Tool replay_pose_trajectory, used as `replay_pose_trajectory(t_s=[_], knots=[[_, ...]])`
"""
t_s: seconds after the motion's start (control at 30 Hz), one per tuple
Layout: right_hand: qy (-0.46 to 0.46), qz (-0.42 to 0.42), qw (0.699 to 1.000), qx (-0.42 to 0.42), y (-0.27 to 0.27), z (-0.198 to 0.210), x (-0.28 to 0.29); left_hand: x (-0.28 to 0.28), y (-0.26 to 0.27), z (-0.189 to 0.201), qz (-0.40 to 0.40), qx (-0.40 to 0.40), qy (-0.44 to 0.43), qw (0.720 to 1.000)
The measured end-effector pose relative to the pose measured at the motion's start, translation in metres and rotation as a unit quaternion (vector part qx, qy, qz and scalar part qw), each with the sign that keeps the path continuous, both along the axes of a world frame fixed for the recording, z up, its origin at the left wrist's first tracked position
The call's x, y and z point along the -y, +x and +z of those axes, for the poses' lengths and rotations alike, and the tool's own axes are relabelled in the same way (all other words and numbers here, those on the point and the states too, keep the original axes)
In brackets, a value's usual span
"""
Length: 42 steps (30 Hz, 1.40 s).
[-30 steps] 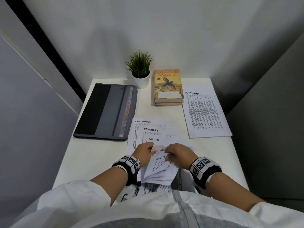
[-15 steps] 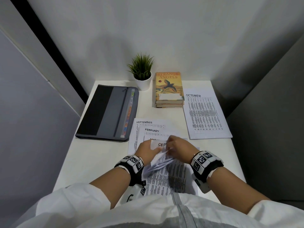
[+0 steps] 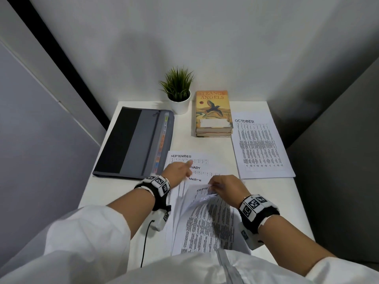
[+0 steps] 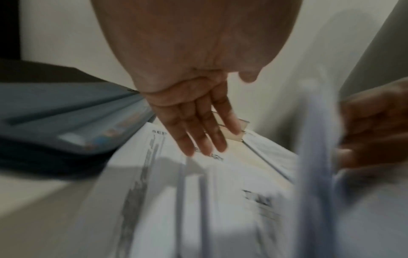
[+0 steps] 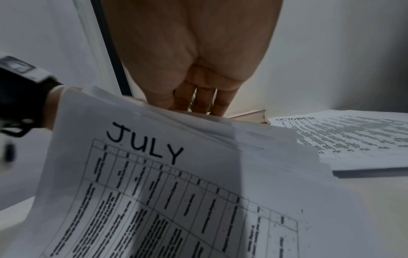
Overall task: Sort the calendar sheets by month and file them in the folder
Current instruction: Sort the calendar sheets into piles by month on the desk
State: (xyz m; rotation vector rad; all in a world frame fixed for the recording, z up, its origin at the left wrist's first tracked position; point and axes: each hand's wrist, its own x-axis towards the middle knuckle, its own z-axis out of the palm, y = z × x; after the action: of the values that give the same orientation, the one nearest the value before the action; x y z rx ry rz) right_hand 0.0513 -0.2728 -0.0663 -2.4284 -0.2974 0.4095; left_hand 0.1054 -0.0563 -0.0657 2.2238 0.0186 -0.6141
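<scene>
Paper this thin is light, limp and slippery sheet on sheet, so the calendar sheets (image 3: 207, 220) fanned on the bench (image 3: 127, 193) are probably best pinched at a top corner, where the right hand (image 3: 226, 188) clamps a lifted bundle while the left hand (image 3: 177, 171) reaches flat-fingered toward the September sheet (image 3: 184, 158). Their long axes run away from the person, month headings at the far end; the folder (image 3: 135, 142) lies closed just left.
</scene>
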Motion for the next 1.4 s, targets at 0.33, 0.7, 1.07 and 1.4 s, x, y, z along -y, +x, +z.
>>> replay_pose_trajectory(t_s=[0.33,0.7,1.07,1.4], knots=[[-0.006,0.039,0.999,-0.018,0.018,-0.011,-0.009,-0.017,0.088,-0.033,-0.176,0.028,0.285,0.942],[0.014,0.016,0.997,-0.069,0.018,-0.006,-0.006,0.005,0.078,0.010,-0.085,0.124,0.194,0.969],[0.056,0.048,0.997,-0.009,-0.005,0.072,-0.010,0.006,0.015,0.119,-0.163,0.274,0.216,0.923],[-0.027,0.017,0.966,0.256,0.012,0.149,-0.010,0.010,-0.012,0.192,-0.203,0.301,0.169,0.916]])
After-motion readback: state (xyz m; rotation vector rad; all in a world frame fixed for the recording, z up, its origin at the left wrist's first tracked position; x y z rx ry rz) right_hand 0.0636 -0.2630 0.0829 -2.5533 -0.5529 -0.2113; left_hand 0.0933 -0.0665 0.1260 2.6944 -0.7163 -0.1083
